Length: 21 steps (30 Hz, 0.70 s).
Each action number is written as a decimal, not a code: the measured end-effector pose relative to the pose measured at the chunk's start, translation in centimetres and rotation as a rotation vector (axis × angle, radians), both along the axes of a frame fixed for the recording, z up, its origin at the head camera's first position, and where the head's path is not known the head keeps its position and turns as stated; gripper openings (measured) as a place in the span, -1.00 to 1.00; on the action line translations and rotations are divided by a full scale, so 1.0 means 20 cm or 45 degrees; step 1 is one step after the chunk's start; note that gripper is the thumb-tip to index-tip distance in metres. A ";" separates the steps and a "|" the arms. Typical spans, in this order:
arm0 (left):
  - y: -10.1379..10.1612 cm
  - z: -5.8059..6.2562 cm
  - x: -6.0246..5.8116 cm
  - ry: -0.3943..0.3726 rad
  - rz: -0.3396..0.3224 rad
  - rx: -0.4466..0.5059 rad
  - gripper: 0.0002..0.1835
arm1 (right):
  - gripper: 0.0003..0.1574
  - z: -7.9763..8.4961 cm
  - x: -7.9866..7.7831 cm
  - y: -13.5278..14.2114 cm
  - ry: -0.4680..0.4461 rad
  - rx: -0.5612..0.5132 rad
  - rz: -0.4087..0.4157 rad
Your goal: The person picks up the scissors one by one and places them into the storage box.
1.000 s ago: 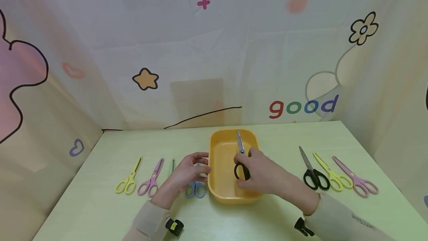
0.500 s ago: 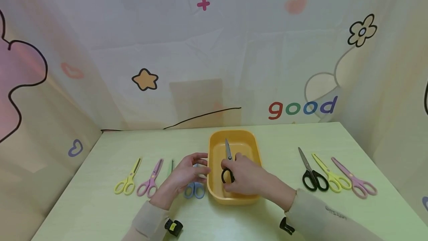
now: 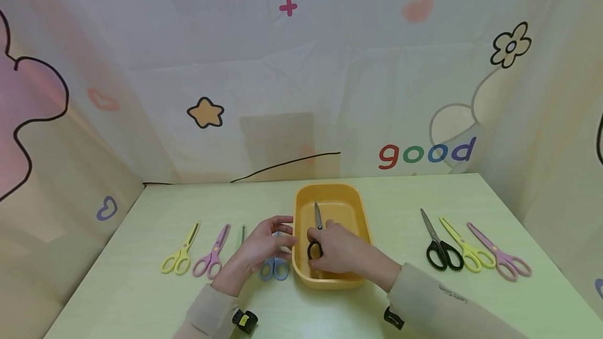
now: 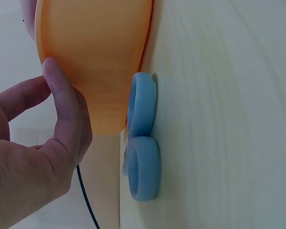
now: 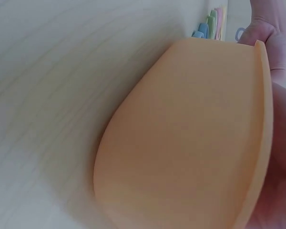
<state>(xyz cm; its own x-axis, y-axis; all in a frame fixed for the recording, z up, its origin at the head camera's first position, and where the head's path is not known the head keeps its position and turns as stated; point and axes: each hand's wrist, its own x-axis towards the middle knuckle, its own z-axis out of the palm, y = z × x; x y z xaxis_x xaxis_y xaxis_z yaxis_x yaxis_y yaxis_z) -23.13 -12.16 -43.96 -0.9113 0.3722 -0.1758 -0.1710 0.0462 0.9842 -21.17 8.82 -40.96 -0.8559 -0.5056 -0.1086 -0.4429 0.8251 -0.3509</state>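
Note:
A yellow plastic tray (image 3: 343, 211) sits on the table. Inside it, my right hand (image 3: 340, 247) grips a pair of black-handled scissors (image 3: 317, 215) by the handles, blades pointing to the far end. Part of the handles is hidden by the fingers. My left hand (image 3: 265, 243) stays at the tray's left side, its fingertips against the outer wall close to the rim, as the left wrist view also shows. Beneath that hand lie blue scissors (image 4: 145, 169), their loops beside the tray. In the right wrist view the tray's wall (image 5: 181, 133) covers most of the right hand.
Left of the tray lie yellow scissors (image 3: 181, 255), pink scissors (image 3: 213, 255) and partly hidden green scissors (image 3: 243, 234). To the right are black scissors (image 3: 440, 247), yellow scissors (image 3: 471, 250) and pink scissors (image 3: 499, 252). A printed curtain (image 3: 264, 82) hangs behind the table.
My right hand has moved left and lower within the tray, carrying the black-handled scissors from the right side toward the left. My left hand has stayed in place.

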 end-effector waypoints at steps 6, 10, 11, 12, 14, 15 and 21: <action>0.00 0.00 0.00 0.019 -0.008 0.011 -0.37 | -0.55 -0.03 -0.01 -0.02 -0.005 -0.012 0.064; 0.00 -0.01 0.00 0.022 -0.020 0.016 -0.37 | -0.55 -0.05 0.00 -0.03 -0.013 -0.001 0.080; 0.00 -0.01 0.00 0.027 -0.025 0.016 -0.37 | -0.55 -0.05 0.00 -0.04 -0.010 0.003 0.082; 0.00 -0.01 0.00 0.026 -0.026 0.017 -0.37 | -0.55 -0.05 0.00 -0.04 -0.011 0.010 0.080; 0.00 -0.02 0.00 0.029 -0.029 0.014 -0.37 | -0.55 -0.05 0.01 -0.04 -0.013 0.016 0.075; 0.00 -0.02 0.00 0.028 -0.028 0.014 -0.37 | -0.55 -0.05 0.01 -0.05 -0.012 0.019 0.073; -0.01 -0.02 0.00 0.020 -0.020 0.019 -0.39 | -0.46 -0.05 0.02 -0.06 0.013 0.060 0.049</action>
